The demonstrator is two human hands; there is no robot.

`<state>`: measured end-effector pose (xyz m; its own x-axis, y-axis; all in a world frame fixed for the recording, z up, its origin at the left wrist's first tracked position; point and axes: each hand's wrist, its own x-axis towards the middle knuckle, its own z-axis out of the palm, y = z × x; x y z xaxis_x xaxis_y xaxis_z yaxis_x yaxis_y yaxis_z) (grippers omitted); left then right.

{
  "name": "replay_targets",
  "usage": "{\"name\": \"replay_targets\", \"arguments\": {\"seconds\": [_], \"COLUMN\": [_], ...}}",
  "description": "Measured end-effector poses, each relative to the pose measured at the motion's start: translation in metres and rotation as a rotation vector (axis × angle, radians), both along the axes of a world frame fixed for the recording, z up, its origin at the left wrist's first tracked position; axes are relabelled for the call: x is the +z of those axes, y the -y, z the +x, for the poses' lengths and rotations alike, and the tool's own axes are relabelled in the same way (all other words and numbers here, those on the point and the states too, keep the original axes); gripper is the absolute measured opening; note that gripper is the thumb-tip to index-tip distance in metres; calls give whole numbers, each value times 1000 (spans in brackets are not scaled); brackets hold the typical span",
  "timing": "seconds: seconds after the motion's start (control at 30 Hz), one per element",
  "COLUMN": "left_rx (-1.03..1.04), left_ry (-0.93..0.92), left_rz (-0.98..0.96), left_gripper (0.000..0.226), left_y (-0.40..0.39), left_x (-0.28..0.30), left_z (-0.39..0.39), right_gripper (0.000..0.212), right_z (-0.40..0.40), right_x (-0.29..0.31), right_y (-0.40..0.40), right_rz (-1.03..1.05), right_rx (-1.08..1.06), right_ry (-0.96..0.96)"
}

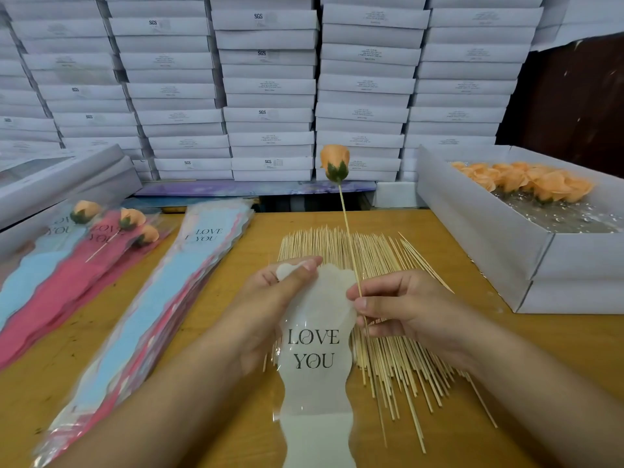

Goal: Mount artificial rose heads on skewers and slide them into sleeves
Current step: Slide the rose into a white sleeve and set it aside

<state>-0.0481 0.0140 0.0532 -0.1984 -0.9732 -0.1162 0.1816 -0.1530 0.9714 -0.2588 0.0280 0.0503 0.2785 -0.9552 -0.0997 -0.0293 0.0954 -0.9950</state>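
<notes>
An orange rose head [334,163] with green sepals sits on top of a thin wooden skewer [347,231] that stands nearly upright. My right hand [401,309] pinches the skewer near its lower end. My left hand [273,298] holds the top of a white "LOVE YOU" sleeve [315,359], thumb on its upper edge. The sleeve lies lengthwise toward me over a spread of loose skewers [388,359] on the wooden table [472,332]. The skewer's lower tip is beside the sleeve's upper right edge.
A white box [506,238] of orange rose heads [526,180] stands at the right. A stack of blue and pink sleeves [152,315] lies left of centre. Further left, three sleeved roses [111,221] lie on more sleeves. White boxes [270,86] are stacked along the back.
</notes>
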Motion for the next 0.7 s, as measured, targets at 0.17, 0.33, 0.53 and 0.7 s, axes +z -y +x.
{"name": "replay_targets", "arguments": {"seconds": [0.17, 0.33, 0.53, 0.7], "left_rx": [74, 64, -99, -192], "left_ry": [95, 125, 204, 212], "left_rz": [-46, -2, 16, 38], "left_gripper": [15, 16, 20, 22], "left_y": [3, -2, -12, -19], "left_x": [-6, -6, -6, -8], "left_z": [1, -1, -8, -15], "right_gripper": [16, 17, 13, 12], "right_z": [1, -5, -10, -5], "right_x": [1, 5, 13, 23], "right_y": [0, 4, 8, 10], "right_rz": [9, 6, -24, -94], "right_rx": [-25, -194, -262, -309], "right_ry": [14, 96, 156, 133]}}
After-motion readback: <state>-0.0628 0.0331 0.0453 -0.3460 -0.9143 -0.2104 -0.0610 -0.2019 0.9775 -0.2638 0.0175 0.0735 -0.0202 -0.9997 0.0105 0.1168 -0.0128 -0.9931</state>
